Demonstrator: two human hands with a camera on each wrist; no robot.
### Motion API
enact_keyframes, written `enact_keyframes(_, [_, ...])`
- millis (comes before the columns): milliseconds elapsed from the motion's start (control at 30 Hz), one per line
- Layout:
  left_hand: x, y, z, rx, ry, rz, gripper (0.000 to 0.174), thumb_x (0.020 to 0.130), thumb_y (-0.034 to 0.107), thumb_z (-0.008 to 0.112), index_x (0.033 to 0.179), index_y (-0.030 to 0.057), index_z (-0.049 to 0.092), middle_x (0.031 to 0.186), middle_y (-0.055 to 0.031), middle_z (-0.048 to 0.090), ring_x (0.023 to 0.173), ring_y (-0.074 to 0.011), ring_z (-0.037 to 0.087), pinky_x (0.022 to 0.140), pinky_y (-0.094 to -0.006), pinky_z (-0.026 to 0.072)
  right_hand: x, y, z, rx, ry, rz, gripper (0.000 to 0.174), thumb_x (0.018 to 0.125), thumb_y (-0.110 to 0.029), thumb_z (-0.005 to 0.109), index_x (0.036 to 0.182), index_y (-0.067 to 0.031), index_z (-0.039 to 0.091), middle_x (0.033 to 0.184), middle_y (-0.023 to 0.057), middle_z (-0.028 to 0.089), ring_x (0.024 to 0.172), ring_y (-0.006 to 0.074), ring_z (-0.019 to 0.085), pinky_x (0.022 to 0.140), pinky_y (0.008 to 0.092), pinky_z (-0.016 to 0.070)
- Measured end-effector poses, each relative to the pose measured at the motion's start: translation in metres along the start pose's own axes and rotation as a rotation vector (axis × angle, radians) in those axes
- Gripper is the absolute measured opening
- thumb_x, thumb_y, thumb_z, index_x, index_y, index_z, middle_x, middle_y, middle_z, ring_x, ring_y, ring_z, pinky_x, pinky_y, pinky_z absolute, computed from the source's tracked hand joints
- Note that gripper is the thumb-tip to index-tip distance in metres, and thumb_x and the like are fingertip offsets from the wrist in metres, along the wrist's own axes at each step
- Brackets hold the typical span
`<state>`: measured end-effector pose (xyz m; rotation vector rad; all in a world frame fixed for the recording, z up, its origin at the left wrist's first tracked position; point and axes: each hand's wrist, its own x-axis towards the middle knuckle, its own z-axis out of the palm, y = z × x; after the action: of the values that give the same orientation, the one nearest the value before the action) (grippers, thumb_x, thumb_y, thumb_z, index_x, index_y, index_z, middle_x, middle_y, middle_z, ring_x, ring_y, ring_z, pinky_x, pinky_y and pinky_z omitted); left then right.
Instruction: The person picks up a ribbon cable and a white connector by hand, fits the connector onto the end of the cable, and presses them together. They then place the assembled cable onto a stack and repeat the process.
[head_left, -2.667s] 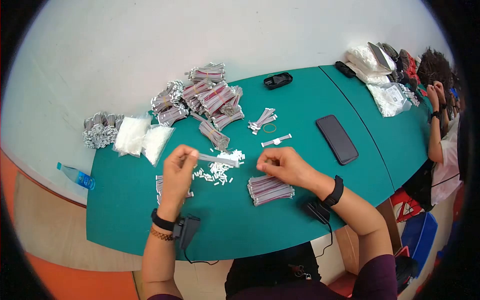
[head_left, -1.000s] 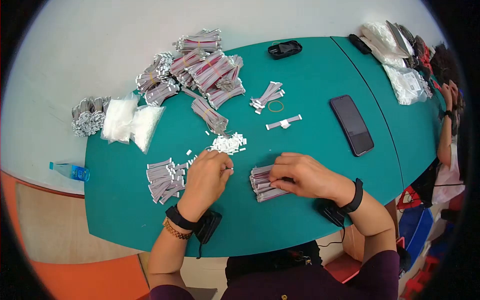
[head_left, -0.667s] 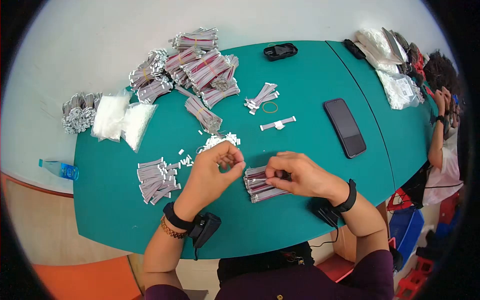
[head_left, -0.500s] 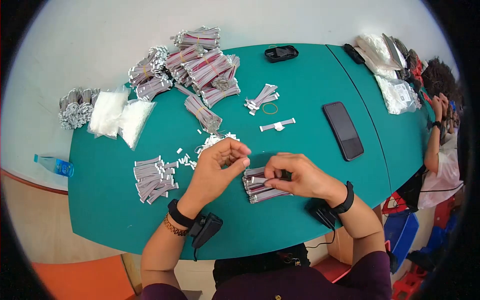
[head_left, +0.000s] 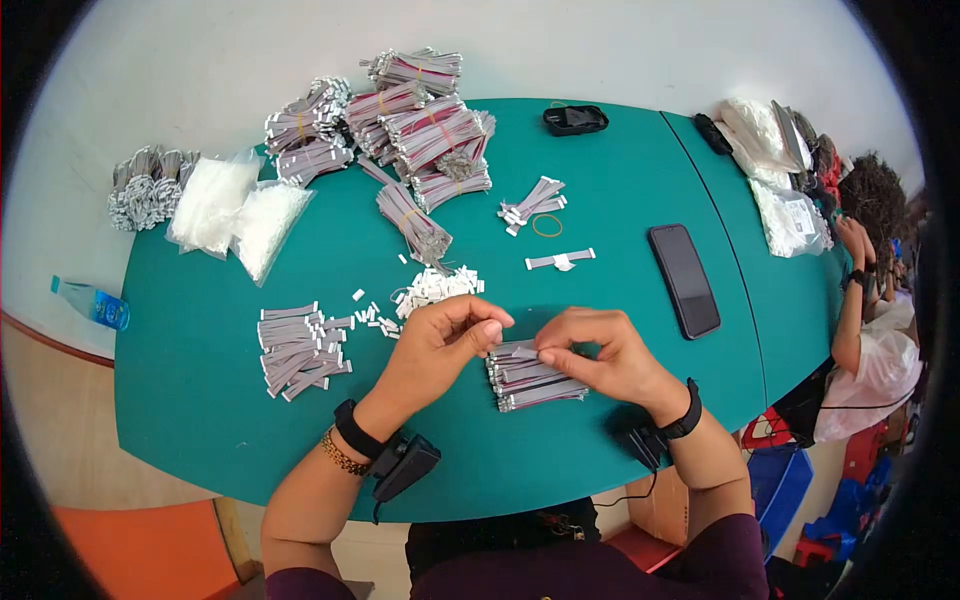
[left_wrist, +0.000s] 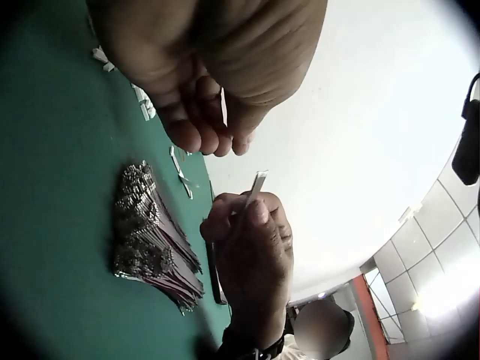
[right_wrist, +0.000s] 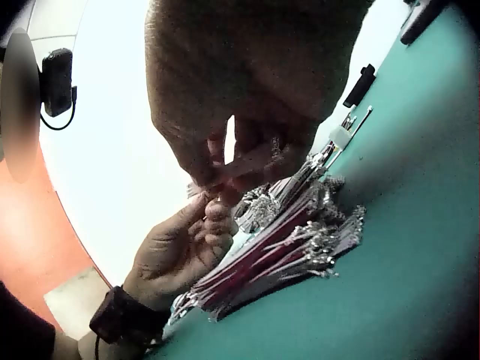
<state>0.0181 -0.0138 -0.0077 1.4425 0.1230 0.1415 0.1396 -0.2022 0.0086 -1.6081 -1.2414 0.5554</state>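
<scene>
My right hand [head_left: 605,360] pinches a short flat grey ribbon cable [left_wrist: 258,184] between thumb and forefinger, its end sticking out toward my left hand [head_left: 430,350]. The left hand's thumb and fingertips are bent together, with a tiny white plastic connector housing [right_wrist: 219,199] just showing at them in the right wrist view; most of it is hidden. Fingertips of the two hands are close together, above a bundle of grey and dark red ribbon cables [head_left: 540,385] with bare metal terminals. Beyond the left hand lies a heap of white connector housings [head_left: 440,287].
Ribbon cables with white ends [head_left: 300,350] lie at the left. Banded cable bundles [head_left: 430,135] and plastic bags of white pieces [head_left: 212,205] stand at the back. A phone [head_left: 685,280], a rubber band [head_left: 547,226] and a single cable [head_left: 560,260] lie to the right.
My left hand has come from the white heap over to the right hand. The right hand has picked a ribbon cable off the bundle and lifted it toward the left fingertips.
</scene>
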Motion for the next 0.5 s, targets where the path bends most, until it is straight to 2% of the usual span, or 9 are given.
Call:
enact_keyframes(100, [-0.003, 0.003, 0.005, -0.020, 0.001, -0.011, 0.013, 0.086, 0.009, 0.061, 0.095, -0.0001, 0.061, 0.082, -0.0006, 0.060, 0.074, -0.0056, 0.054, 0.068, -0.0202, 0.0449, -0.002, -0.010, 0.001, 0.284, 0.058, 0.293, 0.011, 0.088, -0.011, 0.059, 0.087, -0.0012, 0.062, 0.074, 0.0032, 0.064, 0.068, 0.0081, 0.057, 0.059, 0.0242, 0.0452])
enact_keyframes(200, [-0.006, 0.006, 0.012, -0.047, 0.007, -0.012, 0.014, 0.082, 0.004, 0.064, 0.095, 0.0007, 0.060, 0.086, 0.0004, 0.061, 0.081, -0.0044, 0.055, 0.071, -0.0198, 0.0456, -0.002, -0.011, 0.002, 0.472, 0.063, 0.321, 0.014, 0.090, -0.013, 0.057, 0.089, 0.0002, 0.060, 0.077, 0.0042, 0.065, 0.065, 0.0062, 0.056, 0.061, 0.0215, 0.0467])
enact_keyframes(500, [-0.010, 0.006, 0.017, -0.107, 0.082, 0.044, 0.009, 0.083, 0.004, 0.063, 0.091, 0.0010, 0.059, 0.087, -0.0011, 0.062, 0.078, -0.0049, 0.056, 0.071, -0.0201, 0.0451, 0.006, -0.020, 0.010, 0.480, 0.016, 0.339, 0.012, 0.090, -0.012, 0.055, 0.091, 0.0003, 0.059, 0.079, 0.0054, 0.065, 0.068, 0.0062, 0.058, 0.064, 0.0213, 0.0488])
